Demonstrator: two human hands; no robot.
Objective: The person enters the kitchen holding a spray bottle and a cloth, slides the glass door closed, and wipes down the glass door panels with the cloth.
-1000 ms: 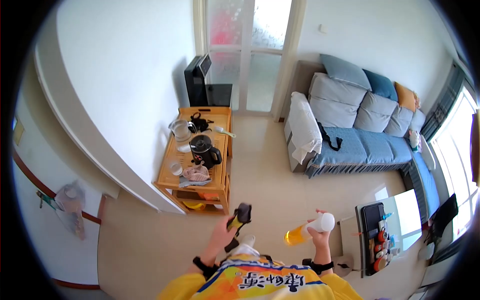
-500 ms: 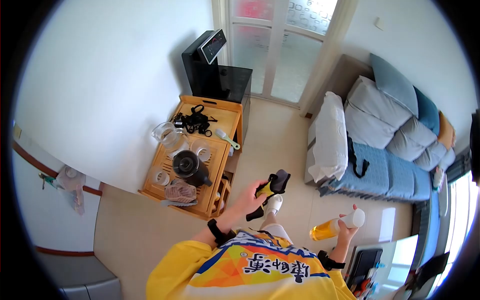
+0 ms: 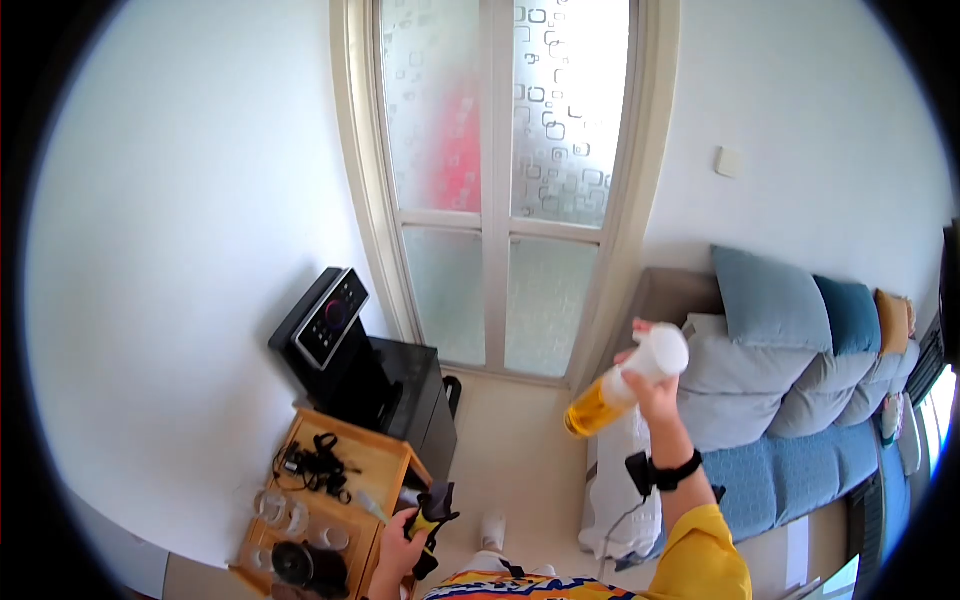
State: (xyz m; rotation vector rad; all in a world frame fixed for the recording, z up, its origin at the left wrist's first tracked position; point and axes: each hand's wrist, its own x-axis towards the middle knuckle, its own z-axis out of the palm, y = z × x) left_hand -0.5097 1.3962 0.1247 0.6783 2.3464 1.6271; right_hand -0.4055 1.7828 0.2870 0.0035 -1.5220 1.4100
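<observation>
The right grip (image 3: 650, 388) curls round the bottle (image 3: 598, 407) at its white part, yellow end poking out low. The left grip (image 3: 398, 545) hugs a black-yellow thing (image 3: 430, 522).

The left hand (image 3: 403, 543) holds a black and yellow thing (image 3: 432, 520) just beside the right edge of the wooden cart (image 3: 374, 460), and the right hand (image 3: 650, 388) holds up a tipped bottle (image 3: 622, 385) with a white top and yellow stuff low inside. On the cart, black cords (image 3: 318, 467) lie near the far edge, clear glass jugs (image 3: 282, 511) stand by the left edge, and a black kettle (image 3: 308, 566) sits closer to the person. A black water machine (image 3: 330, 325) is just past the far edge.
</observation>
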